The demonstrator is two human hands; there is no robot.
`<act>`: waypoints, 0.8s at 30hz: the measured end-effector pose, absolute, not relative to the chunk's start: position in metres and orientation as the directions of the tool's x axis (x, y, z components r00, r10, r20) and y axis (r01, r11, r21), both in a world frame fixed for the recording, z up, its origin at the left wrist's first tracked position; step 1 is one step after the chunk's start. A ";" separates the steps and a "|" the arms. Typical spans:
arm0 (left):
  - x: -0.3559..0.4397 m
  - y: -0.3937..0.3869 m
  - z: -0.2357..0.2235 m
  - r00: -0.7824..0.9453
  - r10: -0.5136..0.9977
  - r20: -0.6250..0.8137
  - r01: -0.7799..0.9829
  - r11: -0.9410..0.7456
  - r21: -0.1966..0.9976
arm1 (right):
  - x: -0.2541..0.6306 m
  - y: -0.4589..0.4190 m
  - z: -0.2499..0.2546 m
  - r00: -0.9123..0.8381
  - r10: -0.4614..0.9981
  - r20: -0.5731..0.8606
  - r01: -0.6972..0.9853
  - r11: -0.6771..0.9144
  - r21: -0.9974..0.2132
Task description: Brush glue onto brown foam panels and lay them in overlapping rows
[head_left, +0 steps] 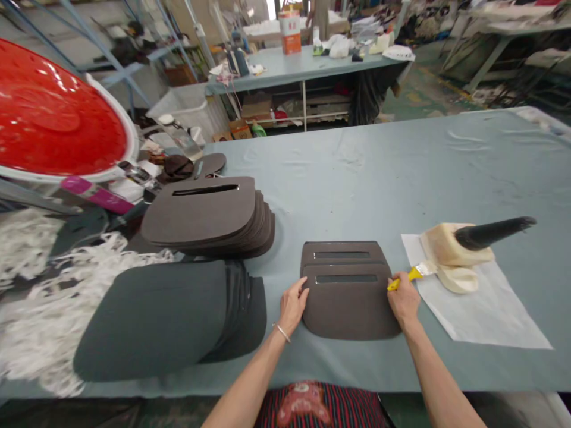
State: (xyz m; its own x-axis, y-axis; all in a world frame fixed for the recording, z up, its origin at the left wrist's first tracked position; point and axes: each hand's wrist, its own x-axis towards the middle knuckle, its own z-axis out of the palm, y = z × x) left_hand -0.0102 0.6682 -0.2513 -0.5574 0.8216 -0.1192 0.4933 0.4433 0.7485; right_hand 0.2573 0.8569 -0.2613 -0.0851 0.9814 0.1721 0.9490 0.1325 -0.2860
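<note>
Two overlapping brown panels (348, 309) lie in front of me, each with a slot near its upper edge; the nearer one partly covers the other. My left hand (292, 306) rests at their left edge, thumb and fingers apart, fingertips at the panel's side. At the right edge, my right hand (405, 299) is closed around a paintbrush (416, 273) with a yellow handle. Its bristles point right, toward a cream-coloured block-like container (450, 246) with a black stick (495, 232) in it, standing on a white sheet (495, 315).
To the left stand a stack of brown slotted panels (205, 214) and a stack of dark green-grey panels (156, 321). White stringy strips (35, 333) heap beside them. A red basin (57, 119) looms at upper left. Behind the blue-covered table (357, 178) is another table (267, 65).
</note>
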 end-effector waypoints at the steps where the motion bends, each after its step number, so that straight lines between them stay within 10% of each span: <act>1: -0.010 0.668 -0.252 -0.559 0.821 -0.115 0.499 0.444 0.744 | 0.257 0.857 -0.262 -0.085 0.980 0.178 0.950 0.134 -0.283; 24: -0.003 0.670 -0.258 -0.496 0.866 -0.062 0.665 0.425 0.614 | 0.250 0.848 -0.248 -0.027 0.991 0.132 0.977 0.054 -0.205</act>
